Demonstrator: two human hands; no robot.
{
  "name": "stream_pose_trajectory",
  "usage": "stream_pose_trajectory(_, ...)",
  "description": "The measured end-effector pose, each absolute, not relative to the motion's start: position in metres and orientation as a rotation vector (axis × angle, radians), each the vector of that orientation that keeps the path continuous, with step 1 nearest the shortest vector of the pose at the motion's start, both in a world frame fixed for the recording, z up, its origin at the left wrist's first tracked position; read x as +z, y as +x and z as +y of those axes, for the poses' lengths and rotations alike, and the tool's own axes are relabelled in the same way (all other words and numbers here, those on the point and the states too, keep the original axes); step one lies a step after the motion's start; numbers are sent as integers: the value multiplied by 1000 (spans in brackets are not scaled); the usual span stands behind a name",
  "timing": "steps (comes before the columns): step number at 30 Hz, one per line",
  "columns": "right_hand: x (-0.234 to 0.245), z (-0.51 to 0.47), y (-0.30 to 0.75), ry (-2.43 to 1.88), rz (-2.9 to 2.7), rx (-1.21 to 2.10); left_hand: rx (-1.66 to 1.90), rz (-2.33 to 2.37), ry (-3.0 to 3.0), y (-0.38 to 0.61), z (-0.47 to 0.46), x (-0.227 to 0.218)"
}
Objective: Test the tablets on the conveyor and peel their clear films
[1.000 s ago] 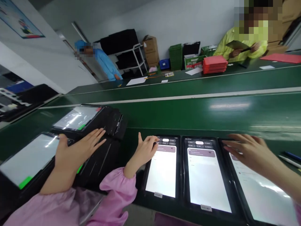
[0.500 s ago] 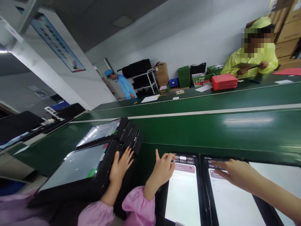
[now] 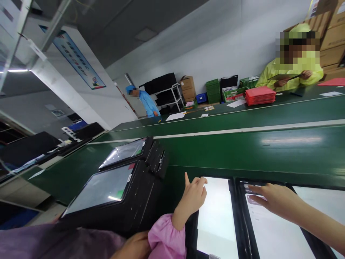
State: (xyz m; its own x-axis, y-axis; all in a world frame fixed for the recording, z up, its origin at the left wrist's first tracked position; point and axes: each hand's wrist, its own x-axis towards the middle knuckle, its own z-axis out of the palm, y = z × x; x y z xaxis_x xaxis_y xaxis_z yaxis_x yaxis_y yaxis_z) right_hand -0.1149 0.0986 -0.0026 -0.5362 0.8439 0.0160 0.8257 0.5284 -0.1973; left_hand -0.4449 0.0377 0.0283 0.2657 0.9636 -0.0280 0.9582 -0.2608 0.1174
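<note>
My left hand [image 3: 192, 196], in a pink sleeve, is at the upper left corner of a lit tablet [image 3: 217, 212] with a blank white screen. One finger sticks up and the others curve onto the tablet's top edge; it grips nothing. My right hand [image 3: 272, 196] reaches in from the right over a second tablet [image 3: 272, 226], fingertips at the buttons near the top of its screen. Its fingers are apart and hold nothing. Part of that screen is hidden under the hand. A third tablet [image 3: 318, 201] with a pale screen lies partly beneath my right forearm.
Two stacks of black-framed tablets, a near stack [image 3: 105, 190] and a far stack [image 3: 125, 153], stand at the left. A co-worker's arm [image 3: 136, 246] shows below. Across the green bench [image 3: 215, 153], red sheets [image 3: 260, 95] lie before a person in yellow [image 3: 285, 72]; a person in blue [image 3: 147, 102] stands farther back.
The left tablet's screen has turned from a page with buttons and a pink banner to plain white. The co-worker's hand has left the near stack. My view has shifted slightly.
</note>
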Motion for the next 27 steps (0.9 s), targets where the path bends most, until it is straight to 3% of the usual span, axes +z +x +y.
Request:
stream_pose_trajectory(14, 9, 94, -106, -1497, -2578, 218, 303, 1793, 2342, -422, 64, 31)
stream_pose_trajectory(21, 42, 59, -17, -1685, -2240, 245, 352, 1584, 2319, -410, 48, 33)
stream_pose_trajectory(27, 29, 39, 50, -1641, -1898, 112, 267, 1424, 2387, -385, 49, 24)
